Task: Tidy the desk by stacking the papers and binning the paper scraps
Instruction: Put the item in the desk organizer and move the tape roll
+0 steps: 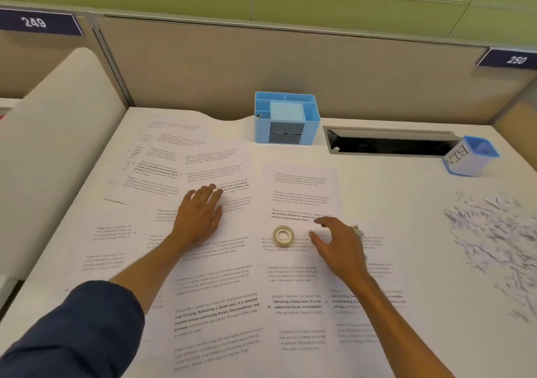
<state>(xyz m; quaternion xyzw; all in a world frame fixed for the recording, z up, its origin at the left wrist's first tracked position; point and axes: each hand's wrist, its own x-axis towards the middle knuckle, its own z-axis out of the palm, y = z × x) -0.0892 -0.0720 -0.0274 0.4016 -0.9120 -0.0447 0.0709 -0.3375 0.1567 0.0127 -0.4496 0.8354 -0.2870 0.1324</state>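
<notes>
Many printed papers (220,313) are lying spread and overlapping across the white surface (406,191), covering most of its near and middle area. A dark blue sleeve (75,334) is entering at the near left corner, rolled to the forearm.

Left hand (200,215) is lying palm down, flat on a sheet left of centre, fingers (210,191) stretched forward and together; it is gripping nothing. Right hand (340,244) is hovering or resting lightly over the sheets right of centre, thumb and fingers spread wide in a loose curve, holding nothing. Whether it is touching the paper, cannot tell.

A roll of clear tape (283,234) is lying flat on the papers just beside the right hand's thumb, on its left, apart from it.

Paper scraps (494,244) are lying in a loose, blurred heap on the bare surface at the right edge, well apart from both hands.

Farther back, more sheets are fanning toward the left rear corner. A light blue desk organiser (286,120) is standing upright at the rear centre, a binder clip on its left wall. To its right a long cable slot (386,142) is sitting open in the surface. At the slot's right end a small blue cup labelled BIN (472,158) is standing, tilted in this wide view.

Beyond, a grey partition (261,63) is carrying number plates 249 (35,23) and 250 (515,59).
</notes>
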